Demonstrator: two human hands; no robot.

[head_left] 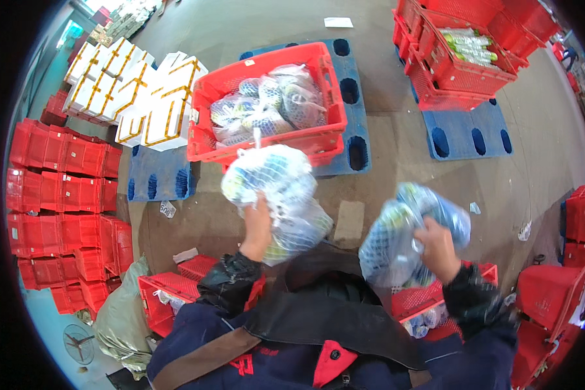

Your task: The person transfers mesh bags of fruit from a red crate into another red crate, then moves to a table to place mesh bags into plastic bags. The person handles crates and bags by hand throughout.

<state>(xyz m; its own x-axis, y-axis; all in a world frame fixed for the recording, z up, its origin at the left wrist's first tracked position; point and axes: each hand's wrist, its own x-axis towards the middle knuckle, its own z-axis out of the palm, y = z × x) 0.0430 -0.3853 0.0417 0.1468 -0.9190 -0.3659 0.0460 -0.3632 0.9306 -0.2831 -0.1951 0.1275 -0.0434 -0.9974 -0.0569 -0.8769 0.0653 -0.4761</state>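
My left hand (257, 226) grips the gathered plastic of several clear bags (273, 180) with netted, green-and-blue-looking contents. They hang at the near edge of a red plastic crate (268, 141), which holds several similar bags (268, 105). On the right, my right hand (436, 246) is closed on more such clear bags (395, 229), held over the floor and partly over a lower red crate (419, 300). What exactly is inside the bags cannot be told. The bags in both hands are a little blurred.
Blue plastic pallets (356, 117) lie under the crate and at right (468, 131). Stacked red crates stand left (63, 195) and upper right (463, 78), the latter with wrapped green produce. White taped boxes (151, 97) stand upper left; a filled sack (124, 317) lies lower left.
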